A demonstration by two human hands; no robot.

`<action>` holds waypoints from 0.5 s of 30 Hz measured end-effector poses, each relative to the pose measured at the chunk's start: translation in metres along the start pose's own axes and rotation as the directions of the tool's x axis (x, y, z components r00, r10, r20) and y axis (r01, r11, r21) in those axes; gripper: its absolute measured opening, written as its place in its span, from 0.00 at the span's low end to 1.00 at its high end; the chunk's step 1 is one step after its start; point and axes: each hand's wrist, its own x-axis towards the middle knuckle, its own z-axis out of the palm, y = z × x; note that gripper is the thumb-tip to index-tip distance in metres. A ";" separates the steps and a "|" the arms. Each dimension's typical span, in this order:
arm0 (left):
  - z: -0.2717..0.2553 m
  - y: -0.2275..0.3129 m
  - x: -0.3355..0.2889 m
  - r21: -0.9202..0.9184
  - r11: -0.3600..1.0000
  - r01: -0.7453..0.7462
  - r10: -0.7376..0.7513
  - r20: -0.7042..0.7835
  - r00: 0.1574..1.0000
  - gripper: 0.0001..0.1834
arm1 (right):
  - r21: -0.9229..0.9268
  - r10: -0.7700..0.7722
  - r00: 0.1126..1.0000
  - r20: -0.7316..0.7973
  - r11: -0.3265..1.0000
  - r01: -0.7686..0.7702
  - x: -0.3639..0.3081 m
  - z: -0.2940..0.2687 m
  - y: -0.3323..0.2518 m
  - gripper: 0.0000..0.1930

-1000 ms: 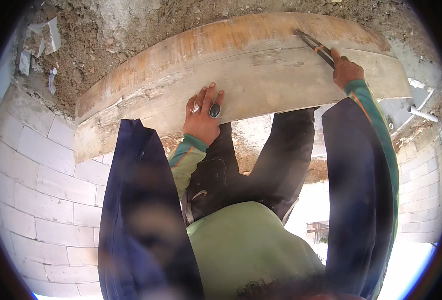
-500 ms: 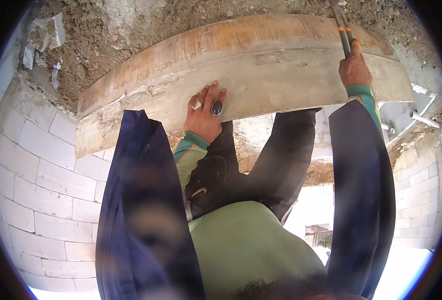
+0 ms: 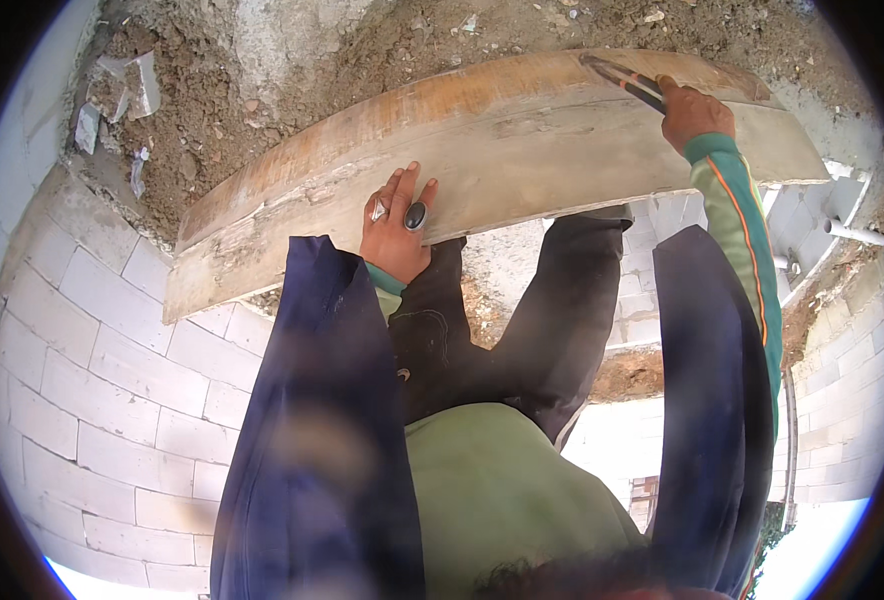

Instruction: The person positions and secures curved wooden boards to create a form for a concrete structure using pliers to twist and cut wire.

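A long, worn plank (image 3: 482, 150) crosses in front of me at thigh height, its far strip stained orange-brown. My left hand (image 3: 398, 222) lies on the plank's near face, fingers stretched out, two rings on them. It holds nothing. To the right, my right hand (image 3: 697, 117) is closed around the dark, orange-banded handles of long pincers (image 3: 617, 75). The metal end of the pincers points left and away from me, over the stained strip. Whether the tip touches the wood, I cannot tell.
A pale block wall (image 3: 112, 390) stands on the left. Rough soil (image 3: 202, 120) with whitish scraps (image 3: 130, 90) lies beyond the plank. At the right is a white pipe (image 3: 855, 233). Dark blue loose sleeves (image 3: 312, 430) hang in front of my arms.
My right hand has swung the pincers from pointing away to pointing left, over the plank. My left hand stays on the plank. The view has shifted slightly.
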 end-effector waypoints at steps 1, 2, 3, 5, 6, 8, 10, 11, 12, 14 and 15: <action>-0.004 -0.001 -0.001 -0.032 0.999 0.008 -0.008 -0.010 1.000 0.40 | 0.245 0.077 0.992 -0.104 0.968 -0.050 -0.020 -0.007 0.000 0.20; -0.013 -0.004 -0.005 -0.022 0.999 0.028 -0.028 -0.007 1.000 0.40 | 0.481 0.162 0.971 -0.178 0.875 -0.058 -0.033 -0.006 0.001 0.23; -0.013 -0.009 0.004 -0.047 0.998 -0.032 0.030 -0.042 0.999 0.38 | 0.622 0.255 0.922 -0.291 0.783 -0.020 -0.063 0.006 0.009 0.23; -0.024 -0.011 0.009 -0.062 0.997 -0.040 0.035 -0.084 0.996 0.37 | 0.832 0.337 0.847 -0.411 0.519 0.197 -0.112 0.009 0.011 0.22; -0.044 -0.011 0.012 -0.044 0.999 -0.004 0.000 -0.098 0.995 0.35 | 0.886 0.399 0.802 -0.444 0.330 0.326 -0.125 0.013 0.010 0.19; -0.062 -0.025 0.051 -0.040 0.998 -0.055 0.052 -0.077 0.996 0.32 | 0.935 0.527 0.793 -0.306 0.007 0.356 -0.162 0.034 0.011 0.16; -0.081 -0.047 0.065 0.128 0.992 -0.020 0.030 -0.074 0.997 0.28 | 0.953 0.553 0.815 -0.174 -0.114 0.281 -0.164 0.058 -0.010 0.16; -0.085 -0.060 0.077 0.171 0.985 -0.018 0.043 -0.148 0.988 0.26 | 0.959 0.593 0.804 -0.035 -0.205 0.193 -0.171 0.068 -0.018 0.16; -0.089 -0.069 0.095 0.232 0.972 -0.020 0.073 -0.222 0.972 0.24 | 0.963 0.556 0.828 0.077 -0.257 0.083 -0.168 0.096 -0.021 0.17; -0.102 -0.084 0.137 0.195 0.979 0.064 -0.014 -0.248 0.969 0.24 | 0.971 0.505 0.839 0.201 -0.218 -0.101 -0.146 0.148 -0.030 0.18; -0.109 -0.093 0.161 0.209 0.976 0.060 -0.003 -0.259 0.966 0.24 | 0.978 0.502 0.840 0.207 -0.124 -0.167 -0.130 0.167 -0.037 0.18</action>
